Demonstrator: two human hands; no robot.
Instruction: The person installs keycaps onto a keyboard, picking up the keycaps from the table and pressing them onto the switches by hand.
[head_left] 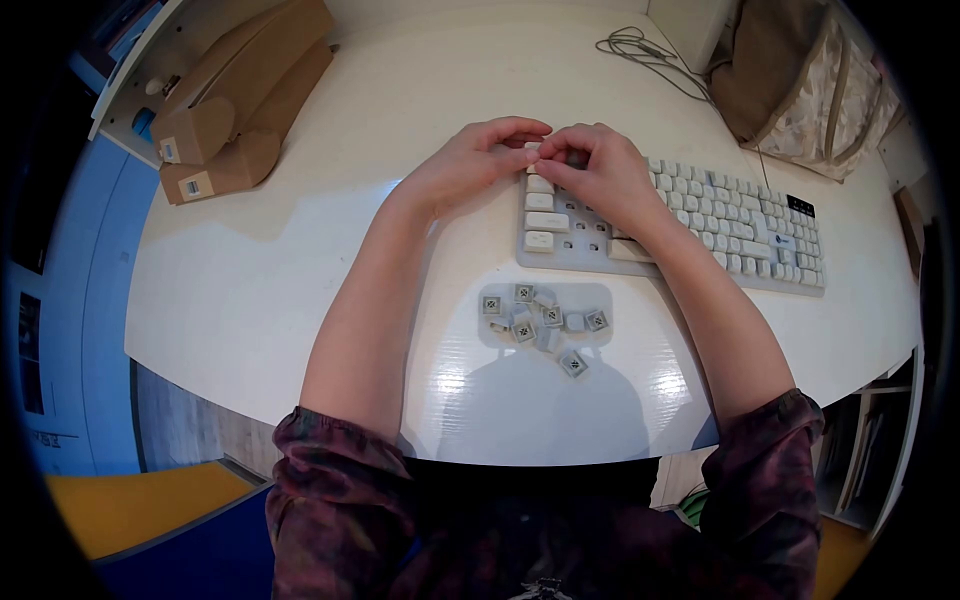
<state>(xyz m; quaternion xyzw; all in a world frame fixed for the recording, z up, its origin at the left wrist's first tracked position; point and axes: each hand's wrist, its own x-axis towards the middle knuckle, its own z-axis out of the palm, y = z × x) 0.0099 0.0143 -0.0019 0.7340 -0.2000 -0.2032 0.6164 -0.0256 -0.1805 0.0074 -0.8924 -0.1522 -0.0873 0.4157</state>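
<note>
A white keyboard point(748, 248) lies on the white desk, with bare switch spots showing near its left end. Over its upper left corner my two hands meet. My left hand point(478, 160) comes in from the left, its thumb and fingers bent close together at the corner keys. Beside it, my right hand point(602, 170) has its thumb and index finger pinched at the same corner. Anything between the fingertips is too small to make out. Several loose keycaps point(552, 316) lie in a group on the desk below the keyboard, some upside down.
Brown cardboard pieces point(240, 110) stand at the back left. A coiled grey cable point(640, 48) lies at the back, left of a brown bag point(815, 90) at the back right. The desk's front edge point(560, 462) is close to my body.
</note>
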